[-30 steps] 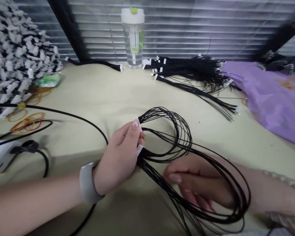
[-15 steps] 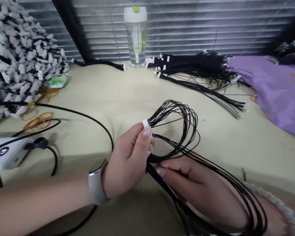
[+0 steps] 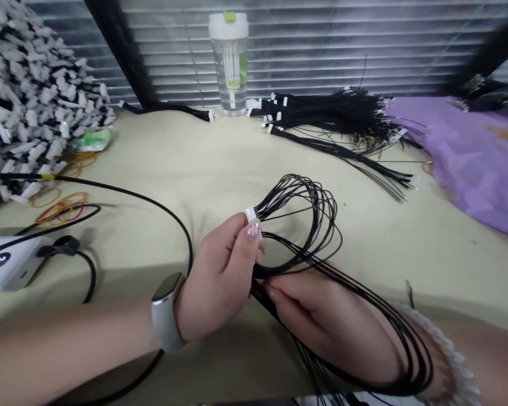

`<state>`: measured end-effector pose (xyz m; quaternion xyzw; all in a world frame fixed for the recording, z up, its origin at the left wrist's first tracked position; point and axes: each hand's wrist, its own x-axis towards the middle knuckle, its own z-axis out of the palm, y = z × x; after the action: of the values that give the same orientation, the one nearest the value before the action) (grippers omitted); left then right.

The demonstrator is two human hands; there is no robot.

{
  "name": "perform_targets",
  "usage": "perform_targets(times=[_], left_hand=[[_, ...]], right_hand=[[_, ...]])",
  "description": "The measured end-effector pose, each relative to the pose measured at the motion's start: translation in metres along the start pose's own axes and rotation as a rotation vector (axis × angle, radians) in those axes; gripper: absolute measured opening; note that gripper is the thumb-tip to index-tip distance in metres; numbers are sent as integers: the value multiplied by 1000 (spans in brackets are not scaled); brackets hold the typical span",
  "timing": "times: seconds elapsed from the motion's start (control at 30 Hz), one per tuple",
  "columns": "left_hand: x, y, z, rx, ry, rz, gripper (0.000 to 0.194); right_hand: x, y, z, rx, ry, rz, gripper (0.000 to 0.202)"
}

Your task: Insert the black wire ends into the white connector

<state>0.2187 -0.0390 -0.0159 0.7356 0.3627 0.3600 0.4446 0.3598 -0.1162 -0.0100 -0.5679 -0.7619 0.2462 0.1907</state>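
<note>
1. The table [image 3: 173,152] is pale and fills most of the view.
2. The wires [image 3: 315,223], black, make loops above the table.
3. The right hand [image 3: 334,321], partly behind the wires, has thumb and finger together; whether it pinches any, I cannot tell.
4. The left hand [image 3: 220,276] is closed and holds the wires.
5. The connector [image 3: 250,213], white, stands out above the left thumb.

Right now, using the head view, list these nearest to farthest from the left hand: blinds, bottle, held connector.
1. Connector: gripped in the left hand, beside the thumb.
2. Bottle: ahead, well beyond the hand.
3. Blinds: farthest, behind the bottle.
</note>
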Motion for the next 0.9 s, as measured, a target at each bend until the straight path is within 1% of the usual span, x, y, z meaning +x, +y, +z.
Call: perform_targets(times=[0.1,0.2,0.3,0.33,0.5,0.63,0.7,0.83,0.9], left_hand=[[-1,0,0,-24,-8,-23,35],[-2,-1,1,-34,-12,-28,35],[-1,-2,1,-19,-10,-18,34],[-1,-2,1,-19,-11,-13,34],[0,-3,1,-41,-28,-11,34],[0,-2,1,-27,-19,0,33],[0,-2,1,-10,-11,-2,34],[3,-2,1,1,5,-42,35],[6,-2,0,-20,25,-87,36]], right_hand=[[-1,0,-1,70,-51,26,29],[-2,0,-1,128,-51,4,34],[-2,1,1,149,-60,-14,34],[-1,1,2,146,-44,-23,33],[-1,2,5,66,47,-75,20],[-1,3,5,32,46,-56,21],[0,4,3,15,18,-41,22],[2,7,-6,-96,-8,-2,22],[3,12,-18,-212,27,20,22]])
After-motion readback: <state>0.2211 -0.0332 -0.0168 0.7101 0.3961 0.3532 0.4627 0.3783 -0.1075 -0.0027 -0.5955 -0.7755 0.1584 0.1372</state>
